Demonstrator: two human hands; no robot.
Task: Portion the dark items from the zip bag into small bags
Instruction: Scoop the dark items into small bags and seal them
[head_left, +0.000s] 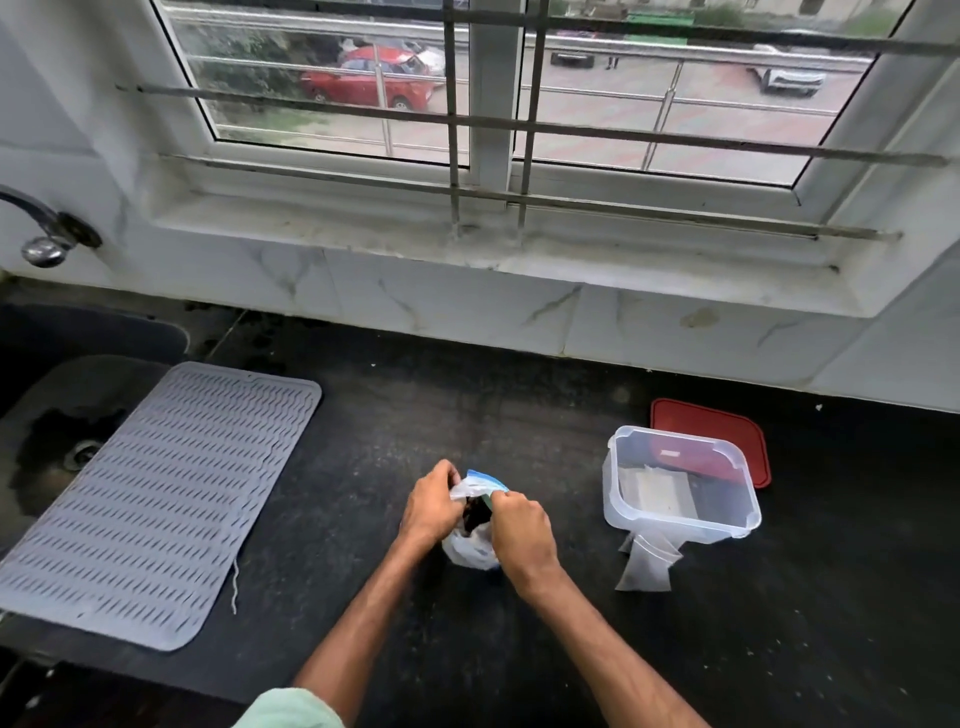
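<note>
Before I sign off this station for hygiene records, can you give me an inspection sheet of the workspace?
Surface: dark countertop with scattered pale specks.
Job's things: zip bag standing on the counter, dark items showing at its mouth; small bags lying flat at the near side of the clear container.
Clutter: the clear container is open, with flat pale things inside; red lid behind it; grey mat lying partly over the sink.
Hands: left hand and right hand each pinch the zip bag's mouth.
Cables: nothing seen; only a thin string by the mat.
Surroundings: tap on the wall, barred window behind.
</note>
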